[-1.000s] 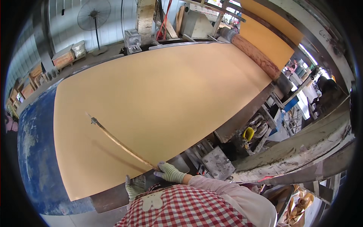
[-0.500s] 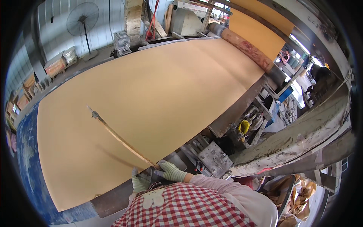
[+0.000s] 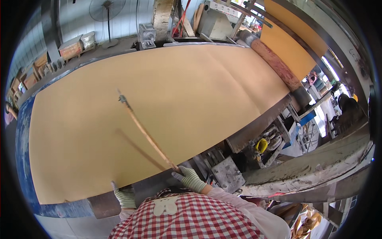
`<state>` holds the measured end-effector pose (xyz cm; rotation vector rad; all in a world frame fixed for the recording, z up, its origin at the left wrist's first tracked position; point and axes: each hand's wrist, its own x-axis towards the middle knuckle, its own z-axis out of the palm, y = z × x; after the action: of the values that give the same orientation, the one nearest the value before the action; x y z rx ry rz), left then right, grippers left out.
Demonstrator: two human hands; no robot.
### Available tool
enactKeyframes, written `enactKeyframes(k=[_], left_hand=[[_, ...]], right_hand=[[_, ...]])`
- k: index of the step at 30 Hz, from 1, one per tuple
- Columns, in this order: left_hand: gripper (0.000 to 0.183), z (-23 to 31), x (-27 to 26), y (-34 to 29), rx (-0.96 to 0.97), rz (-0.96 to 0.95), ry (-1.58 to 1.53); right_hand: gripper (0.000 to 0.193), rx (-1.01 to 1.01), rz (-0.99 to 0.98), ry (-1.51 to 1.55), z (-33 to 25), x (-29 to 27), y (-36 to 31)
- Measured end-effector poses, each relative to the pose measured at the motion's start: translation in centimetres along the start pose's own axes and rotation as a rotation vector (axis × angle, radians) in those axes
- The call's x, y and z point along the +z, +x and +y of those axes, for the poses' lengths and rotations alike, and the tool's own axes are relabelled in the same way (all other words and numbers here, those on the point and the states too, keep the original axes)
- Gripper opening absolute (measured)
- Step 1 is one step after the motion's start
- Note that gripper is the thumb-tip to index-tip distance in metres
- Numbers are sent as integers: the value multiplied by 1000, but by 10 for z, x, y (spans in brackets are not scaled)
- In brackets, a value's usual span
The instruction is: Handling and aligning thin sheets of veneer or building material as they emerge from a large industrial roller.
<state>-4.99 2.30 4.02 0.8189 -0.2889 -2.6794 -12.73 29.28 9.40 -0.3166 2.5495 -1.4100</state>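
My right hand (image 3: 191,179), in a green-and-white striped glove, is closed around the near end of a long, slightly curved wooden stick (image 3: 148,136). The stick slants up and away over a large tan sheet (image 3: 131,79), and a dark fitting with a thin pale point sits on its far end. Its shadow falls on the sheet to its left, so the far end is raised. My left hand (image 3: 125,198), gloved alike, is at the sheet's near edge with a finger stretched out onto it. I see no object in that hand, though its lower fingers are partly hidden.
The sheet lies on a blue-edged table (image 3: 24,139) and reaches a reddish roller (image 3: 274,63) at the far right. An orange sheet (image 3: 292,40) hangs behind the roller. Right of me are a stained metal box (image 3: 229,172) and a thick dirty beam (image 3: 306,171).
My left hand has moved left, away from the stick, to the sheet's near edge. The stick's far end has swung right and farther away, still in my right hand. The view has shifted.
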Motion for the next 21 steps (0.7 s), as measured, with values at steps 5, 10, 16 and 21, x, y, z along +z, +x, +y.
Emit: enactKeyframes(k=[5, 10, 16, 21], left_hand=[[45, -62, 17, 1, -224, -107, -51], [42, -89, 20, 16, -427, -52, -52], [47, -41, -12, 19, -238, 65, 198], [54, 5, -14, 7, -8, 64, 293]], right_hand=[[22, -8, 46, 58, 7, 1, 8], [14, 200, 15, 256, -9, -7, 26], [13, 116, 149, 20, 29, -37, 67], [11, 169, 324, -27, 86, -103, 138]])
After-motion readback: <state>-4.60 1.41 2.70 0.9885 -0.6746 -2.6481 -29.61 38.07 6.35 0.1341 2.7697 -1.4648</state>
